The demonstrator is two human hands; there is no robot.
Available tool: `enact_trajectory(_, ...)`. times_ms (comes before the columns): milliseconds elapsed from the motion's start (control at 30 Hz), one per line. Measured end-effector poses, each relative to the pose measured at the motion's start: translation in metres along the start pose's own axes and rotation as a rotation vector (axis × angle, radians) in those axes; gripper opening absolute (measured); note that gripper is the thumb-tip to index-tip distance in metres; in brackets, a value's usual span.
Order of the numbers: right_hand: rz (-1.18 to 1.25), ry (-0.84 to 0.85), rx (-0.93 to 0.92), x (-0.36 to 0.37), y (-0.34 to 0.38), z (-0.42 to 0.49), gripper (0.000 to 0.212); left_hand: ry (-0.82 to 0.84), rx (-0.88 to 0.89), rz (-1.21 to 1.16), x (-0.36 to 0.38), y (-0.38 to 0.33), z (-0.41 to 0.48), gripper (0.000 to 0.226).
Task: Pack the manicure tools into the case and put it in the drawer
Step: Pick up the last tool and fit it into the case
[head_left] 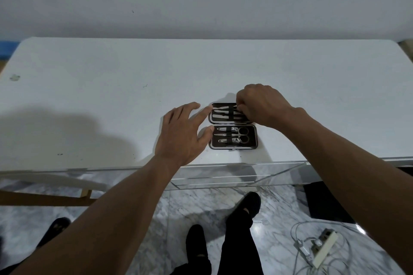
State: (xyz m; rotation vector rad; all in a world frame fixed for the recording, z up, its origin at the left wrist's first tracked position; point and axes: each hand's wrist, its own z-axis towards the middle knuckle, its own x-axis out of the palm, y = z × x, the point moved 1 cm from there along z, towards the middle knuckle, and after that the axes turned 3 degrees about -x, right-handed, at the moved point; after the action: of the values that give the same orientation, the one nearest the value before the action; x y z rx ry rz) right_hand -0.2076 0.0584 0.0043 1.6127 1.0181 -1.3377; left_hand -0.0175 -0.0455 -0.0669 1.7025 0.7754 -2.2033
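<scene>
I am working over the open case [233, 125], which is lying flat on the white worktop [111, 96] near its front edge, both halves facing up. My right hand [261, 105] is curled over the far half of the case, its fingertips pinched together on a tool there; I cannot tell exactly which one, since my knuckles are hiding it. My left hand [181, 134] is spread wide and holding nothing, its fingertips just touching the left edge of the case to steady it. In the near half, the scissors [242, 135] and the clippers [230, 140] are sitting under their strap.

What may be going wrong, I judge: if I am pushing the tool in crooked, it could miss its strap and keep the case from closing, or the light case could slide toward the worktop's edge and drop.

The worktop is bare apart from the case. Below the case a clear drawer [234, 176] is standing open. Beneath that, the marble floor [201, 203] is carrying a power strip [324, 248] with tangled cables.
</scene>
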Motion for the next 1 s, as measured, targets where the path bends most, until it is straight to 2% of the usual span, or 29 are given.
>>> enact_trajectory(133, 0.074, -0.047, 0.033, 0.003, -0.001, -0.006, 0.018, 0.000, 0.002, -0.014, -0.001, -0.001, 0.000, 0.052)
enact_trajectory(267, 0.213, -0.102, 0.164, 0.008, -0.002, -0.015, 0.019, 0.007, 0.005, -0.013, -0.002, 0.000, 0.000, 0.053)
enact_trajectory(400, 0.301, -0.057, 0.241, 0.014, -0.002, -0.032, 0.027, 0.012, 0.005, -0.029, -0.001, 0.001, -0.001, 0.052)
enact_trajectory(500, 0.352, -0.012, 0.297, 0.015, -0.005, -0.045, 0.020, 0.006, 0.010, -0.045, -0.001, 0.000, 0.000, 0.052)
enact_trajectory(600, 0.383, 0.001, 0.300, 0.017, -0.004, -0.052, 0.014, 0.014, 0.008, -0.072, -0.002, 0.000, 0.001, 0.054)
enact_trajectory(733, 0.547, -0.001, 0.338, 0.020, -0.006, -0.052, 0.006, 0.038, -0.004, -0.107, -0.002, 0.002, 0.000, 0.055)
enact_trajectory(867, 0.723, 0.047, 0.299, 0.017, -0.010, -0.054, 0.024, 0.082, -0.017, -0.121, -0.003, 0.002, 0.002, 0.051)
enact_trajectory(1000, 0.700, 0.038, 0.290, 0.019, -0.013, -0.060, 0.009, 0.183, -0.158, -0.146, -0.014, -0.015, 0.008, 0.047)
